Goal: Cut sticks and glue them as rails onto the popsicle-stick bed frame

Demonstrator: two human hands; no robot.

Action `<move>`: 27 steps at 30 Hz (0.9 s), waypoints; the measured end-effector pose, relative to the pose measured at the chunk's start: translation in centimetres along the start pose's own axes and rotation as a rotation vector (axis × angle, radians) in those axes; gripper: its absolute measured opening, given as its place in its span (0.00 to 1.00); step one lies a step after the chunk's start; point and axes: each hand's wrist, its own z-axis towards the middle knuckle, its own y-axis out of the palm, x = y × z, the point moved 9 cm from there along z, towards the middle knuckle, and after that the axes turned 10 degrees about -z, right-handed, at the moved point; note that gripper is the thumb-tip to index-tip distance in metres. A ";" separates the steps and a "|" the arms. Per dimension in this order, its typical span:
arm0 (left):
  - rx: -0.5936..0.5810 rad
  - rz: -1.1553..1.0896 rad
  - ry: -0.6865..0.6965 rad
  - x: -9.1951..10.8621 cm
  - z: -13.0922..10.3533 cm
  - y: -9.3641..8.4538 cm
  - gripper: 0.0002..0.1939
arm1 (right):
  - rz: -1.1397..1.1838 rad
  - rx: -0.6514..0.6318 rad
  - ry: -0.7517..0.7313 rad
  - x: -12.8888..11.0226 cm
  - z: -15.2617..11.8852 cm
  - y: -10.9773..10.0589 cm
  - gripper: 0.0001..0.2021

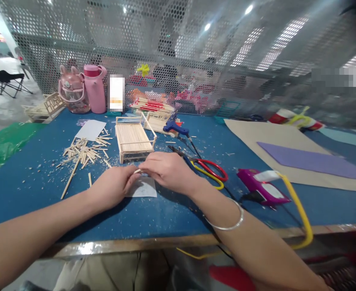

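Observation:
Over the front middle of the table, my left hand (pixel 112 186) and my right hand (pixel 168 169) meet, fingertips pinched. A short piece of wooden stick (pixel 137 171) shows between them; its far end is hidden by my right fingers. Beneath the hands lies a small white sheet of paper (pixel 144 190) with faint marks. Just beyond stands a little bed-shaped frame (pixel 134 138) built of thin wooden sticks, with a slatted top and rails. To the left, cut stick pieces (pixel 85 152) lie in a loose heap with a white card (pixel 91 129) partly over them.
Right of my hands lie red-and-yellow-handled tools (pixel 211 169), a blue glue gun (pixel 176 127) with its cord, and a purple power strip (pixel 264 188) with a yellow cable. Pink bottles (pixel 95 91) and bundled sticks (pixel 152 105) stand before the perforated metal screen (pixel 135 44).

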 end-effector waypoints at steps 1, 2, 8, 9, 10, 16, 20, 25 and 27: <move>-0.001 0.004 -0.018 -0.2 0.1 0.0 0.16 | 0.026 0.000 0.052 0.7 -0.1 -0.4 0.11; 0.021 0.003 -0.022 -0.2 0.2 -0.2 0.16 | 0.024 -0.005 0.142 1.9 -0.3 -0.9 0.09; -0.046 -0.045 0.002 0.4 -0.2 0.1 0.16 | -0.272 -0.609 0.891 12.8 -7.7 -0.8 0.10; -0.072 -0.058 0.007 0.5 -0.3 0.4 0.16 | -0.214 -0.734 0.954 13.6 -9.2 -0.1 0.10; -0.088 -0.072 0.011 0.6 -0.4 0.6 0.17 | -0.154 -0.820 1.000 14.0 -10.3 0.4 0.11; -0.065 -0.161 0.041 0.6 -0.3 0.4 0.19 | -0.057 -0.827 1.094 14.8 -11.9 0.4 0.13; -0.016 -0.225 0.066 0.3 0.0 -0.2 0.15 | -0.164 -0.808 1.044 15.2 -11.8 -0.4 0.01; 0.025 -0.260 0.060 0.1 0.1 -0.6 0.13 | -0.295 -0.762 0.966 15.4 -10.7 -0.6 0.18; 0.043 -0.268 0.064 0.4 0.0 -0.8 0.13 | -0.330 -0.752 0.950 15.2 -10.4 -0.5 0.23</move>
